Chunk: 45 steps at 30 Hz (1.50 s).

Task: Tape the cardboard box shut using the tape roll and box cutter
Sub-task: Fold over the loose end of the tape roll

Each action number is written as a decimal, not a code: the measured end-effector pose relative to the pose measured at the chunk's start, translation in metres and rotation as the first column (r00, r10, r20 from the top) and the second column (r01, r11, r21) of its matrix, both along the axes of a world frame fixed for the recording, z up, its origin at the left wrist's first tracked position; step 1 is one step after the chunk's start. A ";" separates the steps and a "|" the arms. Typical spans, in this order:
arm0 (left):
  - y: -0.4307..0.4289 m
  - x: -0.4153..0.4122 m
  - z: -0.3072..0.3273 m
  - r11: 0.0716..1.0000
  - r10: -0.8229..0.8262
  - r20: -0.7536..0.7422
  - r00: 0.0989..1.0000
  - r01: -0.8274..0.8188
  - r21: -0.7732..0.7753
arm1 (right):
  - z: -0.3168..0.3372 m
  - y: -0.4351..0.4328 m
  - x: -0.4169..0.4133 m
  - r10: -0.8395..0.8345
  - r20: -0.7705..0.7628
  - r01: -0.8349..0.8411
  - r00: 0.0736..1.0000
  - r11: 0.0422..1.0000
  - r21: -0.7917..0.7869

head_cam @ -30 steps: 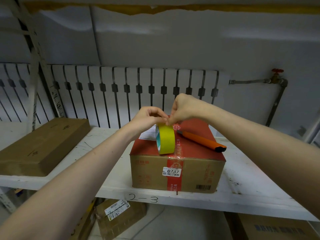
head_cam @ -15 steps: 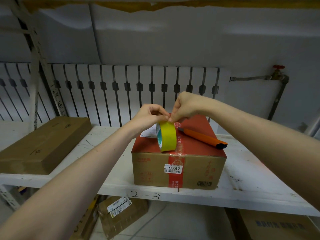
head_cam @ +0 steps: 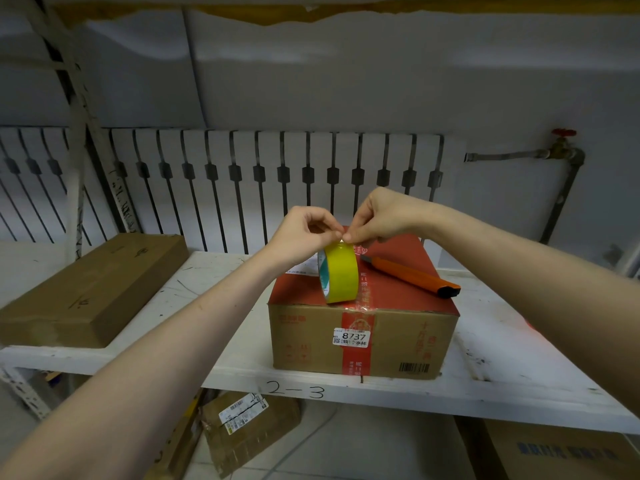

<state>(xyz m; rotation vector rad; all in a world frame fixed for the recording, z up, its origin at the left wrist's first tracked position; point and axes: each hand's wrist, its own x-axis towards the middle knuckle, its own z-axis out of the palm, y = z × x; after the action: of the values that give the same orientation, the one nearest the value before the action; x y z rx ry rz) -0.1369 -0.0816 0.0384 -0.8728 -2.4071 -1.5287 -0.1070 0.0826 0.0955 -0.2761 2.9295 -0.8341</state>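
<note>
A cardboard box with a red top and a red tape strip down its front stands on the white shelf. A yellow tape roll stands on edge on the box's top. My left hand grips the roll at its top. My right hand pinches the tape's free end right at the top of the roll, fingertips touching those of the left. An orange box cutter lies on the box's top, to the right of the roll.
A flat brown carton lies on the shelf at the left. Behind the shelf is a white radiator, with a pipe and red valve at the right. More boxes sit on the floor below the shelf.
Both hands and the roll hold nearly the same spot on the box. The view has shifted slightly, so everything sits a little higher in the frame.
</note>
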 end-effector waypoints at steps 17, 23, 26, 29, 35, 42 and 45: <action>-0.003 0.000 0.000 0.999 -0.037 0.072 0.997 0.037 0.007 | 0.000 -0.005 0.006 0.089 -0.309 0.006 0.947 0.956 0.294; -0.005 0.001 0.001 0.999 -0.040 0.069 0.997 0.041 -0.019 | 0.004 -0.005 0.004 0.097 -0.281 0.005 0.955 0.939 0.343; -0.006 0.001 0.002 0.997 -0.061 0.053 0.997 0.064 -0.044 | 0.003 -0.006 0.004 0.117 -0.289 0.003 0.950 0.923 0.385; -0.009 -0.002 0.002 0.995 -0.086 0.039 0.996 0.088 -0.054 | 0.001 -0.006 0.004 0.142 -0.282 -0.013 0.949 0.910 0.413; -0.016 -0.002 -0.001 0.995 -0.092 0.023 0.996 0.093 -0.044 | -0.005 -0.009 0.005 0.154 -0.260 -0.028 0.953 0.902 0.432; -0.006 0.002 0.007 0.999 -0.012 0.086 0.996 0.015 -0.033 | -0.006 -0.006 0.004 0.159 -0.272 -0.030 0.949 0.906 0.423; 0.007 0.001 0.012 0.993 0.057 0.056 0.997 -0.051 -0.102 | -0.006 -0.007 0.004 0.181 -0.296 -0.035 0.938 0.898 0.438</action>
<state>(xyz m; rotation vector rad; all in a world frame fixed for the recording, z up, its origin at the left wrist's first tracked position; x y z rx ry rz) -0.1364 -0.0750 0.0502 -0.7843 -2.5475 -1.4448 -0.1034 0.0757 0.0897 -0.5881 3.2570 -0.1171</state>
